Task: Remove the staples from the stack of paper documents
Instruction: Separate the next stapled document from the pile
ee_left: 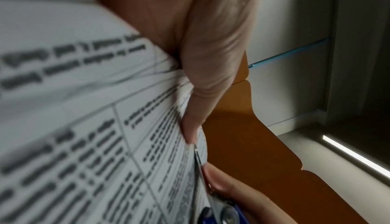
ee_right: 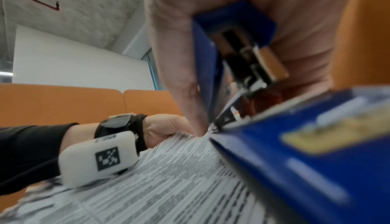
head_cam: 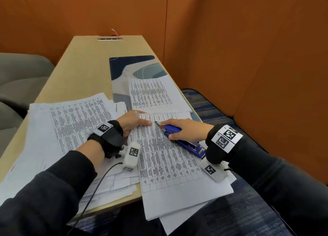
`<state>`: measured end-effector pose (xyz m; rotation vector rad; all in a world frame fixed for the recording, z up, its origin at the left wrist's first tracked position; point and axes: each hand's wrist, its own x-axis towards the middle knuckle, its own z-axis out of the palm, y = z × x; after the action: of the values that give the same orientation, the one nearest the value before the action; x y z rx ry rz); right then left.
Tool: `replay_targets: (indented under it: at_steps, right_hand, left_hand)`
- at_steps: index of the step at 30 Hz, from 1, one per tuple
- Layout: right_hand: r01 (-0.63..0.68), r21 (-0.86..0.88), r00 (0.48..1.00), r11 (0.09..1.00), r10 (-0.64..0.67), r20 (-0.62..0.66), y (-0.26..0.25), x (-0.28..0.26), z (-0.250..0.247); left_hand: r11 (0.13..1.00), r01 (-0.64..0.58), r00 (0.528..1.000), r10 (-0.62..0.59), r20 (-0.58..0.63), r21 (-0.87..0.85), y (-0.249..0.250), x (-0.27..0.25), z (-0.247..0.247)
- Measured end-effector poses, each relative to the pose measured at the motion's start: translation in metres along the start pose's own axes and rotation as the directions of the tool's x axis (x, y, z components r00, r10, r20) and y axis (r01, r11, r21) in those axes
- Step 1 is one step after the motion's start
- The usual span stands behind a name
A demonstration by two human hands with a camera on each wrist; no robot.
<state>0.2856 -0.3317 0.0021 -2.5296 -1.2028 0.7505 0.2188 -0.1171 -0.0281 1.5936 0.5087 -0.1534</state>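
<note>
Head view: at frame centre, the left hand (head_cam: 132, 122) presses flat, fingers straight, on the stapled document (head_cam: 165, 152) lying on the surface (head_cam: 83, 61). The right hand (head_cam: 186, 130) wraps its grip around the blue stapler (head_cam: 179, 136).

Left wrist view: the metal tip (ee_left: 198, 157) meets the page near the fingertip (ee_left: 191, 132).

Right wrist view: the stapler fills the right of the frame.

Head view: high, looking forward and down along the counter (head_cam: 85, 61) toward an orange wall, both forearms in frame, medium distance. Left wrist view: very close, skimming along the printed sheet (ee_left: 88, 127) past the left hand (ee_left: 209, 57), facing the orange partition; print blurred. Right wrist view: very close and low, looking along the right hand (ee_right: 232, 27) over the blue stapler (ee_right: 306, 152). All three share the sheet's top corner where both hands meet.
</note>
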Motion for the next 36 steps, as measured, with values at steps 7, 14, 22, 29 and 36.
replay_targets:
  at_steps: [7, 14, 22, 29, 36]
  right_hand:
    - [0.043, -0.100, 0.998, 0.994, -0.048, -0.049, -0.007, 0.011, 0.015]
    - [0.081, 0.335, 0.989, 0.939, -0.117, 0.089, -0.002, 0.013, 0.002]
    - [0.091, -0.110, 0.995, 0.990, -0.094, -0.017, -0.007, 0.002, 0.000]
    - [-0.012, -0.758, 0.959, 0.652, -0.207, -0.193, -0.016, -0.007, 0.002]
    - [-0.070, -0.633, 0.939, 0.771, -0.163, -0.303, 0.000, -0.019, -0.014]
  left_hand:
    - [0.999, -0.045, 0.999, 0.045, 0.019, 0.009, -0.007, 0.004, 0.004]
    - [0.994, -0.071, 0.995, 0.076, 0.058, -0.080, -0.008, -0.003, 0.001]
    - [1.000, -0.030, 1.000, 0.030, -0.001, 0.000, 0.006, -0.006, 0.012]
    - [0.999, 0.042, 0.984, -0.045, -0.171, -0.023, 0.025, -0.005, 0.029]
    - [0.990, -0.055, 0.968, 0.086, -0.237, 0.133, 0.043, 0.004, 0.040]
